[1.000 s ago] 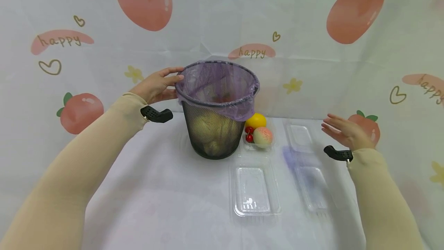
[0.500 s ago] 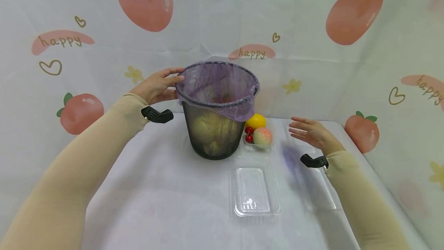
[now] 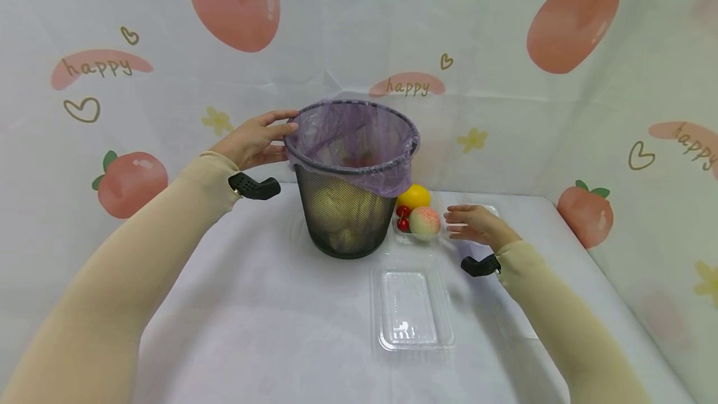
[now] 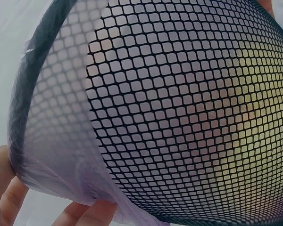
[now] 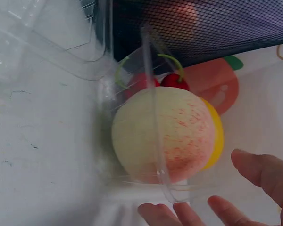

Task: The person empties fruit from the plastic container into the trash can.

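A black mesh wastebasket (image 3: 348,211) with a purple bag liner (image 3: 392,176) stands on the table. My left hand (image 3: 258,139) grips its left rim, with fingers on the bag and the mesh (image 4: 179,94) in the left wrist view. Yellowish and reddish shapes show through the mesh. To the basket's right, a clear plastic container (image 5: 155,136) holds a peach (image 3: 424,223), red cherries (image 3: 403,217) and a yellow fruit (image 3: 415,196). My right hand (image 3: 477,225) is just right of this container, fingers spread and holding nothing, fingertips close to its wall in the right wrist view.
In front of the fruit container lies another clear plastic container (image 3: 412,304), opened out. Its clear lid (image 3: 516,317) lies to the right, partly behind my right forearm. A white cloth printed with fruit (image 3: 477,30) hangs behind the table.
My right hand has moved left and slightly down, from the table's right side to beside the fruit container. The left hand and the basket have stayed in place.
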{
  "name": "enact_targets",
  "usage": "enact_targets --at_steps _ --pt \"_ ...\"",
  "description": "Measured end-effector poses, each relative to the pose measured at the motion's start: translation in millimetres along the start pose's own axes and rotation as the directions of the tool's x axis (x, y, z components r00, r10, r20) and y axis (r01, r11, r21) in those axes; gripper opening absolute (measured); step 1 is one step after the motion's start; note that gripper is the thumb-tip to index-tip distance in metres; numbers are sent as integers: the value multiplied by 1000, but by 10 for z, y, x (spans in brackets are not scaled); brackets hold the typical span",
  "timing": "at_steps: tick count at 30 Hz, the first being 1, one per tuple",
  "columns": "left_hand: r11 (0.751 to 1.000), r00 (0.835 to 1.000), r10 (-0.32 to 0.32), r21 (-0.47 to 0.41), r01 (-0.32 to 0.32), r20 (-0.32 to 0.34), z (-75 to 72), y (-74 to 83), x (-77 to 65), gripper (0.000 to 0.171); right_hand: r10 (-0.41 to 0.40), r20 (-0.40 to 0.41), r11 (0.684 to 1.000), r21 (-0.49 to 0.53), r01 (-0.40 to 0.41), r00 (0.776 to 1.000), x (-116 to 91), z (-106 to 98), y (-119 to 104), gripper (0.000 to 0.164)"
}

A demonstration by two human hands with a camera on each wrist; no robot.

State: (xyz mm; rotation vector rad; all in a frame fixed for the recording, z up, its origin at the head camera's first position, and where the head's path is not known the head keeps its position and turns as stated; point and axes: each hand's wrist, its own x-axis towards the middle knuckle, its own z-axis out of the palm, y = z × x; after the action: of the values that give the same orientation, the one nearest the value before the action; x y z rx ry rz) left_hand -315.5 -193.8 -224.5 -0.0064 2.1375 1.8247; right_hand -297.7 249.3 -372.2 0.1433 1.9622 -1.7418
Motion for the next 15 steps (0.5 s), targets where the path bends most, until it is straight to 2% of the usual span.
enact_targets --at_steps 5,11,15 --pt "1000 1000 5 5 -5 5 3 4 -7 58 66 -22 997 33 -65 998 86 49 19 62" --pt "1000 1000 8 3 -8 11 1 6 -11 58 134 -45 976 177 -124 990 173 85 34 57" --pt "1000 1000 5 -1 -5 12 -2 2 -10 58 154 -45 966 216 -141 987 216 101 52 59"
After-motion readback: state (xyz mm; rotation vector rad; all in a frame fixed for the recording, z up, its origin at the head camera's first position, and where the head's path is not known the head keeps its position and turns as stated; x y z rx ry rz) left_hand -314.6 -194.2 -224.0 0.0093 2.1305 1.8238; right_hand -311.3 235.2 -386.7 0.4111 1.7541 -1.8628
